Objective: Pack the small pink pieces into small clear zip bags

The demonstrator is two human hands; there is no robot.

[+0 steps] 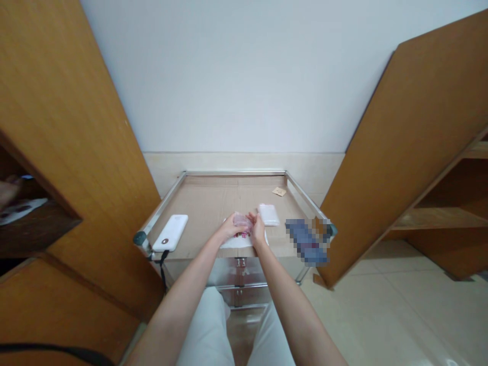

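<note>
My left hand (229,227) is closed on a small clear plastic bag (242,220), held just above the cart top. My right hand (258,230) has its fingers curled at the bag's right side, pinching that edge; the exact fingertip contact is blurred. Under the bag, small pink and dark beads (241,235) lie on a white sheet of paper (235,243), partly covered by my hands. A stack of clear plastic bags (269,215) rests just beyond my right hand.
The cardboard-covered cart top (213,195) has a raised metal rail (236,173). A white power bank (171,233) with a black cable lies left; a tan paper slip (279,191) and a blurred-out blue item (307,241) lie right. Wooden cabinets flank the cart. Another person's hand (9,190) shows far left.
</note>
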